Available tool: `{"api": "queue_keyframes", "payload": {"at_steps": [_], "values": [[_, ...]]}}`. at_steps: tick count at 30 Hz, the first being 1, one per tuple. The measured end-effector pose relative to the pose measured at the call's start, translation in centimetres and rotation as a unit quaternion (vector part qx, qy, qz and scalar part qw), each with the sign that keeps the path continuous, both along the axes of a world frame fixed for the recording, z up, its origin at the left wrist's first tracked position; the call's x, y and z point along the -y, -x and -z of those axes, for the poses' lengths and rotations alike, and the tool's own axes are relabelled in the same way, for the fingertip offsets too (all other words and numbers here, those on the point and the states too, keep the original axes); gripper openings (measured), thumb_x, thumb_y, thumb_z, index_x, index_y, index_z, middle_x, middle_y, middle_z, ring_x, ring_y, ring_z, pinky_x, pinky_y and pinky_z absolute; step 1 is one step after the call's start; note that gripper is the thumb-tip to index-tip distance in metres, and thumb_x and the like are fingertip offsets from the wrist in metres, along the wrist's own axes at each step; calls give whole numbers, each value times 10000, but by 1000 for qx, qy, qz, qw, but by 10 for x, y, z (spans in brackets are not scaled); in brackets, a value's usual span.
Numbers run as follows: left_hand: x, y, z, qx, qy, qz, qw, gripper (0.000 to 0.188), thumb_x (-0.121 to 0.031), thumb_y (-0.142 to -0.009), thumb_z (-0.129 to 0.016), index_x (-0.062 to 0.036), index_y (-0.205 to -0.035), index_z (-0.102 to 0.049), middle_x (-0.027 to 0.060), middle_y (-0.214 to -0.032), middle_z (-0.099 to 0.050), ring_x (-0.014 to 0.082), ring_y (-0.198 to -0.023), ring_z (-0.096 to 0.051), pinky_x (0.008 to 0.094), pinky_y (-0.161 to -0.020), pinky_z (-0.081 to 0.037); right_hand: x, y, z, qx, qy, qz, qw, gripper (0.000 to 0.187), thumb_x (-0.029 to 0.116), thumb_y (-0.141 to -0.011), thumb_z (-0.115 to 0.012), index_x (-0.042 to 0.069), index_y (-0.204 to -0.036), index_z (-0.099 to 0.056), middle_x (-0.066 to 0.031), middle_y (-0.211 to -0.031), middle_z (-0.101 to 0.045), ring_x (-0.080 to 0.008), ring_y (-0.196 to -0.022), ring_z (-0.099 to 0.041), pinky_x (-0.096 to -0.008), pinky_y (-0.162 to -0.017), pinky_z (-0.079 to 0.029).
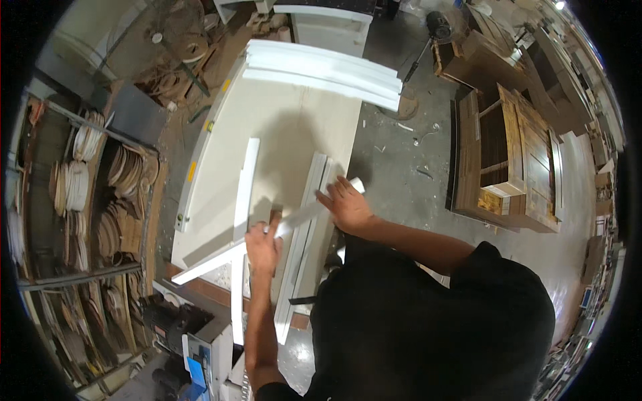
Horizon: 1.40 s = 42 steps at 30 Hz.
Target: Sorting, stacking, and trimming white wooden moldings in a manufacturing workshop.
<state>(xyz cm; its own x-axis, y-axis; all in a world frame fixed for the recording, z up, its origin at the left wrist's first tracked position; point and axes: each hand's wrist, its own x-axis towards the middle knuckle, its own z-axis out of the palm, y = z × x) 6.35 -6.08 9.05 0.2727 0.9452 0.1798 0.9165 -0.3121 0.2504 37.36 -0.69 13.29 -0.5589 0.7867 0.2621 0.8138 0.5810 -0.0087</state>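
A long white strip (208, 262) lies slantwise over the worktable, from lower left up to the right. My left hand (263, 248) grips its middle, one finger stretched forward. Near the strip's right end, my right hand (349, 206) rests with fingers spread and extended across it. A second white strip (247, 180) runs lengthwise on the table and crosses the first just left of my left hand. Between and below my hands, a bundle of long pale grey-white profiles (294, 271) passes beneath the slanted strip. Motion smears the strip between my hands.
More white profiles (321, 70) lie across the far end of the pale worktable (281, 107). A long rail with yellow marks (194, 170) edges its left side. Shelves of coiled strips (80, 187) stand left, a motorised machine (177, 327) lower left, stacked brown panels (515, 154) right.
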Motion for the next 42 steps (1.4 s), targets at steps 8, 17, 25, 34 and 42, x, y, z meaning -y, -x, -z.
{"api": "queue_keyframes", "payload": {"at_steps": [8, 17, 25, 34, 42], "values": [[13, -51, -45, 47, -135, -87, 986, 662, -153, -843, -826, -132, -1471, -620, 145, -1286, -620, 349, -1212, -558, 527, -1078, -357, -30, -88, 41, -158, 298, 37, 941, 499, 335, -785, -852, 174, -1231, -696, -107, -1100, -768, -356, -1015, -750, -488, -882, -598], [87, -41, -20, 128, -78, -283, 947, 590, -158, -899, -777, -14, -1444, -605, 191, -1260, -649, 392, -1168, -576, 532, -1070, -377, -184, -185, 69, -166, 163, 172, 957, 603, 501, -863, -821, 168, -1343, -672, -171, -1063, -778, -400, -991, -748, -507, -849, -592], [141, -62, 2, 157, -25, -395, 905, 634, -155, -929, -754, 4, -1501, -532, 203, -1258, -660, 411, -1185, -590, 541, -1055, -406, -309, -239, 96, -60, 181, 277, 942, 726, 598, -903, -744, 142, -1444, -581, -198, -1112, -774, -418, -1079, -732, -522, -919, -570], [168, -90, 11, 230, 9, -446, 865, 579, -103, -1006, -642, 27, -1545, -478, 240, -1211, -656, 432, -1156, -605, 534, -1048, -457, -372, -263, 116, -42, 115, 304, 945, 626, 445, -853, -831, 69, -1306, -614, -182, -1302, -653, -402, -1246, -621, -519, -1038, -523], [139, -64, 25, 201, 26, -396, 896, 484, -149, -973, -705, 24, -1410, -588, 255, -1187, -653, 462, -1136, -605, 521, -1019, -470, -359, -233, 133, 14, -6, 375, 927, 607, 392, -837, -833, 60, -1300, -624, -195, -1415, -550, -423, -1307, -539, -545, -1104, -455]]}}
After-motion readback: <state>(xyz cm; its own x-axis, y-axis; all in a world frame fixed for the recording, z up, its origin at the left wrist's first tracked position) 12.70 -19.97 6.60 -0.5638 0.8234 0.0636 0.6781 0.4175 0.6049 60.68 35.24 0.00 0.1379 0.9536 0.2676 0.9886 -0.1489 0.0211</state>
